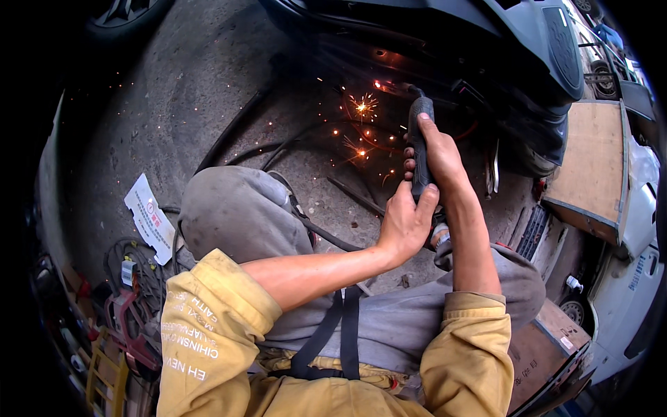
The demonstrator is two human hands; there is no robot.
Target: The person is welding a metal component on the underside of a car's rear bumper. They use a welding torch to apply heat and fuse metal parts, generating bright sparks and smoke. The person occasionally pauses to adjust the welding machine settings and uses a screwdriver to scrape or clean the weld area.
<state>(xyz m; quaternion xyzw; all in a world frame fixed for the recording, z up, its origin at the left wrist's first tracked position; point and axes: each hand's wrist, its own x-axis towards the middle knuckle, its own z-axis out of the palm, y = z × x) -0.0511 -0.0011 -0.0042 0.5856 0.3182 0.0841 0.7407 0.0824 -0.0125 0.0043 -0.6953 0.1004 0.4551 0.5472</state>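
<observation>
My right hand (442, 151) is wrapped around the black grip of a welding torch (422, 111), thumb lying along its top. Lower down, my left hand (405, 222) closes on the rear end of the same grip. The torch's narrow tip points left, beside an orange-glowing spot under the edge of a dark vehicle body (417, 42). Bright sparks (363, 105) fly below the tip and scatter over the concrete floor (229, 62). Smoke or shadow blurs the exact contact between the tip and the metal.
Black cables (240, 128) run across the floor past my knees. A white printed card (149, 217) lies at the left, near a cable pile (132, 257) and a red metal tool (128, 323). Wooden crates (587, 163) and a pale vehicle (629, 299) stand at the right.
</observation>
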